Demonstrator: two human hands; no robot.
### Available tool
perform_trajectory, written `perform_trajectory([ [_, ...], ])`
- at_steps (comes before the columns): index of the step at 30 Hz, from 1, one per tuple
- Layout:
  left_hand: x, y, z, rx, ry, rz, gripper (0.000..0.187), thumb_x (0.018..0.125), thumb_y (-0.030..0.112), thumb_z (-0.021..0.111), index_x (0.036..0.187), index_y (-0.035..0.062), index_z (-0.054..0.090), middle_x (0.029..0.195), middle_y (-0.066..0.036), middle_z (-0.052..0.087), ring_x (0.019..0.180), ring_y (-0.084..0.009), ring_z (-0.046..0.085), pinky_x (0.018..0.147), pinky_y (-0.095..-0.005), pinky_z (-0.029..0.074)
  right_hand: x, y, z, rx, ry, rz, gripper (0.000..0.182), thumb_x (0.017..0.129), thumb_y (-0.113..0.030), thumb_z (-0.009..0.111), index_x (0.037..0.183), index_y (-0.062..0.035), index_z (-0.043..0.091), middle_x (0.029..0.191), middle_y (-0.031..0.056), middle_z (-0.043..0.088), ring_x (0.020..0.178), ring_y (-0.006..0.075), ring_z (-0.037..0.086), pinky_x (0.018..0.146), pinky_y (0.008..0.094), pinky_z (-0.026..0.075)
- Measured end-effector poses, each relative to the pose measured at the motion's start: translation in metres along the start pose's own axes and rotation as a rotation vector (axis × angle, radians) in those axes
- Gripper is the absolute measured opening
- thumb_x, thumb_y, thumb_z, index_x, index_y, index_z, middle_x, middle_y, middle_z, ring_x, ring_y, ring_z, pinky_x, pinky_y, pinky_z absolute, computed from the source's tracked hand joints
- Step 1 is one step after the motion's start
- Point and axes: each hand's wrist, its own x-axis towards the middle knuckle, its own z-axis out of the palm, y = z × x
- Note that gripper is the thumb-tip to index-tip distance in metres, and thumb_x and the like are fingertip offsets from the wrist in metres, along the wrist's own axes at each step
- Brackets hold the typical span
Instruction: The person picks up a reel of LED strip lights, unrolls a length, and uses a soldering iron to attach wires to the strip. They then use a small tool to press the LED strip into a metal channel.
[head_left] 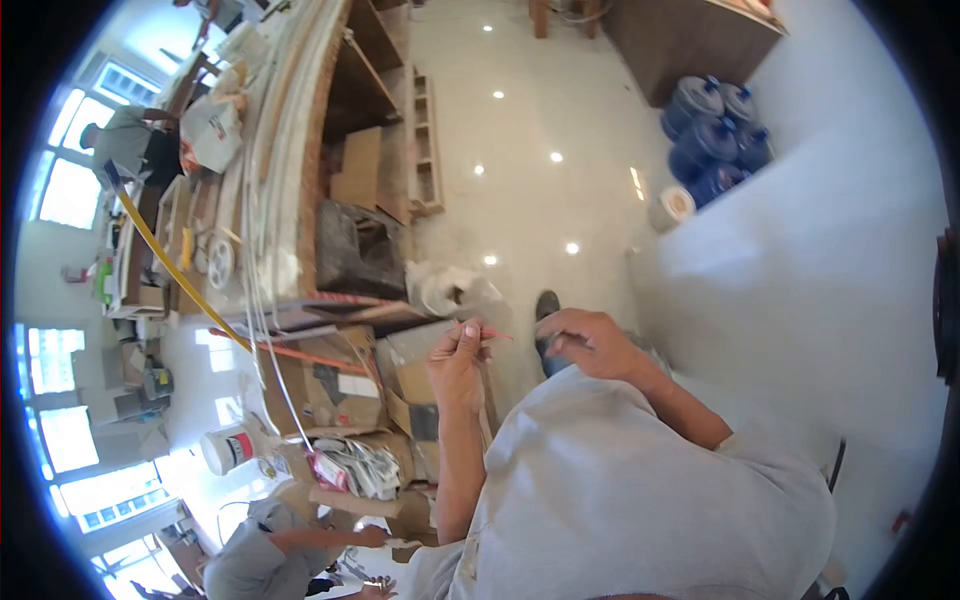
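My left hand [458,368] is closed in a pinch on a thin red item [496,334], held upright in front of my body. The red item's end points to the right, towards my other hand. Just right of it, my right hand [590,343] hangs in the air with its fingers curled. The right fingertips are partly hidden, and nothing can be made out in them. A gap separates the two hands. Below them is my grey shirt [620,480], and a dark shoe [547,305] shows between the hands.
A long workbench [290,150] with open shelves stands left. Open cardboard boxes [350,400] and a white bucket [228,449] are lower left. Blue water bottles [705,140] stand upper right. One person [265,550] is at bottom left, another [130,135] at upper left.
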Motion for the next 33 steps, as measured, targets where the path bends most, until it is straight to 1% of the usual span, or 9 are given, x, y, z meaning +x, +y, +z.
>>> perform_trajectory([
  [5, 0.100, 0.055, 0.082, -0.039, 0.023, 0.042, 0.009, 0.098, 0.015, 0.073, 0.098, 0.0055, 0.075, 0.096, -0.005, 0.075, 0.087, -0.0155, 0.069, 0.069, -0.0313, 0.053, 0.137, -0.029, -0.083, -0.213, 0.067, -0.018, 0.027, 0.100, -0.012, 0.061, 0.123, 0.0000, 0.068, 0.107, 0.0107, 0.073, 0.093, 0.0197, 0.071, 0.085, 0.0323, 0.057],
  [9, 0.179, 0.074, 0.146, 0.230, 0.003, 0.093, 0.013, 0.099, 0.015, 0.072, 0.096, 0.0031, 0.075, 0.096, -0.006, 0.074, 0.089, -0.0149, 0.068, 0.072, -0.0295, 0.052, 0.224, -0.031, -0.125, 0.259, -0.167, 0.189, 0.030, 0.104, -0.031, 0.064, 0.110, -0.0014, 0.070, 0.094, 0.0088, 0.072, 0.087, 0.0129, 0.069, 0.083, 0.0313, 0.056],
  [11, 0.225, 0.076, 0.172, 0.252, -0.028, 0.123, 0.014, 0.099, 0.016, 0.072, 0.095, 0.0023, 0.075, 0.095, -0.006, 0.074, 0.090, -0.0146, 0.068, 0.073, -0.0289, 0.052, 0.262, -0.025, -0.149, 0.456, -0.170, 0.239, 0.029, 0.104, -0.030, 0.063, 0.095, -0.0025, 0.068, 0.084, 0.0035, 0.069, 0.078, 0.0110, 0.067, 0.074, 0.0329, 0.055],
  [15, 0.321, 0.080, 0.230, 0.233, -0.132, 0.174, 0.018, 0.098, 0.017, 0.072, 0.098, -0.0001, 0.076, 0.091, -0.006, 0.075, 0.085, -0.0123, 0.068, 0.072, -0.0271, 0.050, 0.344, -0.007, -0.212, 0.056, -0.116, 0.160, 0.033, 0.102, -0.030, 0.065, 0.084, -0.0026, 0.065, 0.072, 0.0075, 0.068, 0.065, 0.0204, 0.067, 0.063, 0.0386, 0.053],
  [17, 0.378, 0.080, 0.263, 0.236, -0.155, 0.202, 0.018, 0.097, 0.016, 0.073, 0.099, -0.0007, 0.077, 0.090, -0.005, 0.076, 0.082, -0.0110, 0.068, 0.071, -0.0264, 0.049, 0.390, -0.009, -0.247, -0.448, 0.034, -0.001, 0.030, 0.100, -0.026, 0.066, 0.084, -0.0015, 0.067, 0.065, 0.0099, 0.067, 0.059, 0.0211, 0.065, 0.058, 0.0372, 0.052],
  [22, 0.529, 0.104, 0.360, 0.151, -0.204, 0.058, 0.019, 0.097, 0.018, 0.073, 0.097, -0.0007, 0.077, 0.088, -0.006, 0.076, 0.081, -0.0100, 0.068, 0.070, -0.0253, 0.050, 0.530, -0.015, -0.352, -0.562, 0.188, -0.066, 0.032, 0.098, -0.027, 0.068, 0.080, -0.0009, 0.065, 0.063, 0.0141, 0.065, 0.054, 0.0258, 0.064, 0.056, 0.0373, 0.052],
  [25, 0.604, 0.126, 0.414, 0.212, -0.270, 0.095, 0.017, 0.097, 0.017, 0.074, 0.096, 0.0007, 0.077, 0.087, -0.005, 0.076, 0.080, -0.0100, 0.068, 0.070, -0.0254, 0.051, 0.580, -0.035, -0.409, -0.431, 0.200, 0.100, 0.034, 0.099, -0.026, 0.066, 0.079, 0.0008, 0.064, 0.067, 0.0153, 0.070, 0.057, 0.0234, 0.067, 0.057, 0.0372, 0.052],
  [27, 0.646, 0.143, 0.450, 0.227, -0.310, 0.075, 0.017, 0.097, 0.018, 0.075, 0.095, 0.0018, 0.077, 0.088, -0.005, 0.075, 0.081, -0.0103, 0.068, 0.071, -0.0260, 0.051, 0.617, -0.054, -0.440, -0.346, 0.293, 0.163, 0.036, 0.098, -0.030, 0.065, 0.082, 0.0022, 0.066, 0.068, 0.0178, 0.069, 0.060, 0.0310, 0.069, 0.059, 0.0400, 0.054],
  [33, 0.792, 0.178, 0.537, 0.324, -0.360, 0.211, 0.013, 0.095, 0.014, 0.076, 0.089, 0.0031, 0.077, 0.087, -0.002, 0.075, 0.082, -0.0078, 0.064, 0.073, -0.0250, 0.050, 0.757, -0.037, -0.536, -0.320, 0.292, 0.230, 0.046, 0.104, -0.036, 0.061, 0.079, 0.0022, 0.066, 0.066, 0.0131, 0.069, 0.058, 0.0198, 0.067, 0.059, 0.0364, 0.054],
])
